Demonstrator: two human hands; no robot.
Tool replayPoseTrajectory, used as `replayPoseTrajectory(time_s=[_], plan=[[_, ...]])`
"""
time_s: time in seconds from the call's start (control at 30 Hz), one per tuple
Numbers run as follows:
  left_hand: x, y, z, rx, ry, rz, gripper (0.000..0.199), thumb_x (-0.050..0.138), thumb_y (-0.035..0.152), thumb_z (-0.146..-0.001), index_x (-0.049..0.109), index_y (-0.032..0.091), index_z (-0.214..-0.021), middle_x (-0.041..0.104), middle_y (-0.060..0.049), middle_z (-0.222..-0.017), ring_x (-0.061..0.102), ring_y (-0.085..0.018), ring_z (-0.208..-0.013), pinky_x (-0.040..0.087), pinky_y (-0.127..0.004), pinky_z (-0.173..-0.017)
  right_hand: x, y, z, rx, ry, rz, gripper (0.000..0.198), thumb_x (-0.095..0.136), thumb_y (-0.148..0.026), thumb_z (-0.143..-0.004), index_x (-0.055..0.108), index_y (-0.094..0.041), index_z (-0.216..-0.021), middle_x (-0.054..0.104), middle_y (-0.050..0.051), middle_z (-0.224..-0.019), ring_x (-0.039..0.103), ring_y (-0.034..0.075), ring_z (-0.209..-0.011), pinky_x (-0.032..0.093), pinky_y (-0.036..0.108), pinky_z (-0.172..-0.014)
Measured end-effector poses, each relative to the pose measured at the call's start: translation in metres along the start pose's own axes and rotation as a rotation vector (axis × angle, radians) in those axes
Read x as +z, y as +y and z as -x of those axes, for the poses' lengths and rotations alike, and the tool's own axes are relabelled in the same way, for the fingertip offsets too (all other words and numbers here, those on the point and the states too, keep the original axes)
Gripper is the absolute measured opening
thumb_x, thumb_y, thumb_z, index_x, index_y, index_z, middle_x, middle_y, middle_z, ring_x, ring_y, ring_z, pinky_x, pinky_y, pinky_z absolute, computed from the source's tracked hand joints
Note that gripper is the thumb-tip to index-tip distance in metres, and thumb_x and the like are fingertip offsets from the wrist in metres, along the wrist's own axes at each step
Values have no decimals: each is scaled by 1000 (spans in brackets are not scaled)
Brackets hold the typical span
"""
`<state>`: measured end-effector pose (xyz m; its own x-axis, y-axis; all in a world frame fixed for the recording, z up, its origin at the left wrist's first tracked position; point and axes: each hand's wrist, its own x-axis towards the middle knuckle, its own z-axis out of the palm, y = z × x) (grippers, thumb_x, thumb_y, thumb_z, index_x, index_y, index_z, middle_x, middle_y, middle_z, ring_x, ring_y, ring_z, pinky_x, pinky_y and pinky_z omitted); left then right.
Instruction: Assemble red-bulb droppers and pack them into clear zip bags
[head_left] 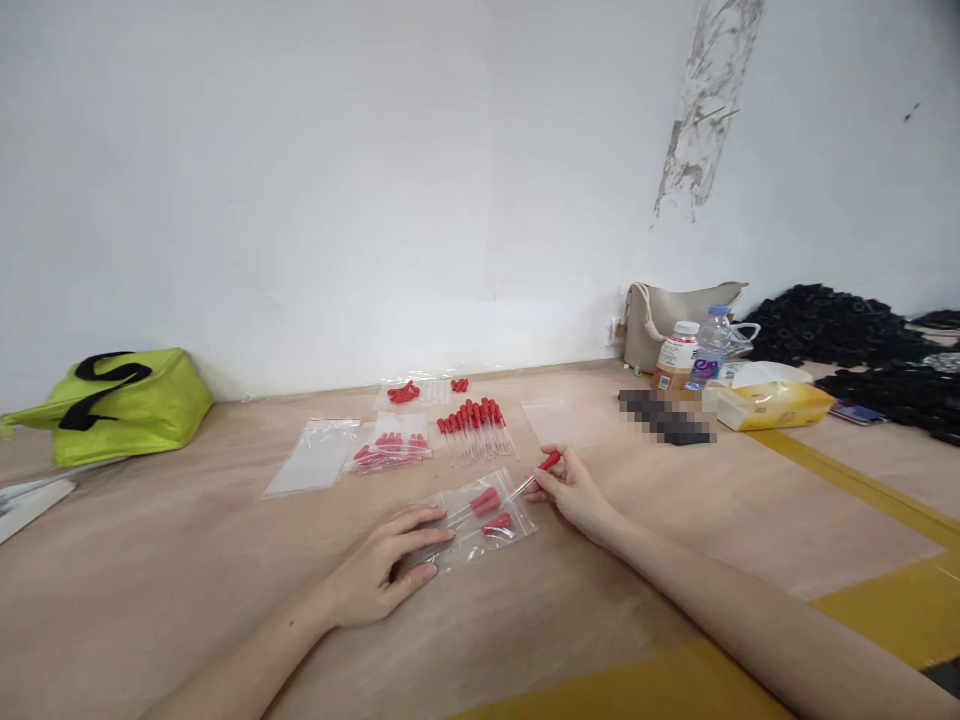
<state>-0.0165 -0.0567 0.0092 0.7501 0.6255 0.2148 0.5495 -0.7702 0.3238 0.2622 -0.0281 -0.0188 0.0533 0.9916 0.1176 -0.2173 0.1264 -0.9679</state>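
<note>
A clear zip bag (459,545) lies flat on the table, with several red-bulbed glass droppers (496,524) inside. My left hand (386,565) rests on the bag's left end, fingers stretched out. Between thumb and fingers, my right hand (570,490) pinches one dropper (550,461) by its red bulb. That dropper's thin glass tube slants down to the left, its tip at the bag's right end; whether it is inside the mouth I cannot tell. Beyond the hands lies a row of loose droppers (476,425). Filled bags of droppers (390,452) sit left of that row.
Flat bags (315,458) lie at the left, another bag (556,422) behind my right hand. Loose red bulbs (403,392) are near the wall. A yellow-green bag (135,405) stands far left; bottles (677,357), a tissue pack (772,398) and black piled parts (832,325) stand right.
</note>
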Motion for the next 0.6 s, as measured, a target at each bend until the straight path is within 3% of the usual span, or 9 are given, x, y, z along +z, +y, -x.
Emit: replayPoseTrajectory(time_s=[0.23,0.33,0.43,0.6], plan=[[0,0,0,3,-20,-28,38,44,29,-86,46,29,-123,40,-3,-133,36,-23,-121,32,-42,-100,-4,4,-4,66,-42,-106,43,67,-41,-60,38,-22,-86,56,-4,-69,60,13,-62,48,31,-66],[0,1,0,-3,-21,-38,39,44,30,-86,43,28,-126,39,-3,-134,35,-23,-122,31,-42,-100,-10,-1,-4,70,-133,75,35,68,-40,-59,50,-18,-80,56,-3,-69,54,9,-58,44,27,-60],[0,1,0,9,-16,-37,42,44,29,-86,40,27,-128,41,-4,-132,35,-22,-122,30,-41,-101,-16,-6,-7,-16,-224,318,28,68,-38,-60,60,-16,-76,57,-2,-67,48,8,-56,38,23,-55],[0,1,-1,12,-16,-25,42,44,29,-86,40,27,-127,41,-4,-133,35,-22,-122,29,-42,-101,-14,-7,-13,-80,-328,527,21,66,-30,-62,64,-16,-78,50,-5,-52,38,7,-48,30,21,-47]])
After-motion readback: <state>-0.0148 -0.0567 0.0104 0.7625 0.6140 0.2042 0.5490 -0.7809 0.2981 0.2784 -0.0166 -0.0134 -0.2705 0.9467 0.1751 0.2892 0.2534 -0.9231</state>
